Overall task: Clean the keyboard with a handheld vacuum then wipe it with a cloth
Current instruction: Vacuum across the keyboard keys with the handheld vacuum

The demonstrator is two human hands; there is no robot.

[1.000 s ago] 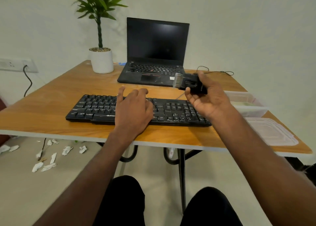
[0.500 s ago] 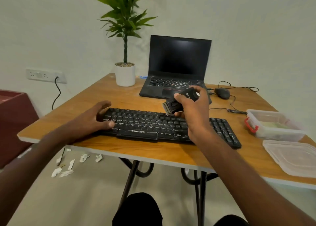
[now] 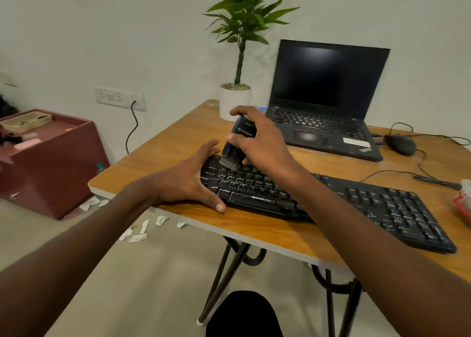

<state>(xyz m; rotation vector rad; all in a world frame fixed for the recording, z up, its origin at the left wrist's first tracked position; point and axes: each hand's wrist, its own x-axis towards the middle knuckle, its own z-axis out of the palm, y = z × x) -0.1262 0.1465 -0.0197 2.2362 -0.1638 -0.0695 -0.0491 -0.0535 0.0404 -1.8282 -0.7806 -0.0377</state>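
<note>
A black keyboard (image 3: 356,201) lies across the wooden table (image 3: 254,227), running from centre to right. My right hand (image 3: 265,143) grips a small black handheld vacuum (image 3: 238,143), held nearly upright with its grey brush head pressed on the keys at the keyboard's far left corner. My left hand (image 3: 191,181) clasps the keyboard's left end, fingers over the far edge and thumb on the table at the near edge. No cloth is visible.
An open black laptop (image 3: 326,102) stands behind the keyboard, with a mouse (image 3: 400,144) and cables to its right. A potted plant (image 3: 235,99) sits at the back. A plastic container (image 3: 463,201) peeks in at right. A maroon box (image 3: 51,158) and paper scraps (image 3: 142,231) are on the floor.
My right hand has carried the vacuum left and down, from above the middle of the keyboard onto its far left corner. My left hand has closed around the keyboard's left end. The view swung left.
</note>
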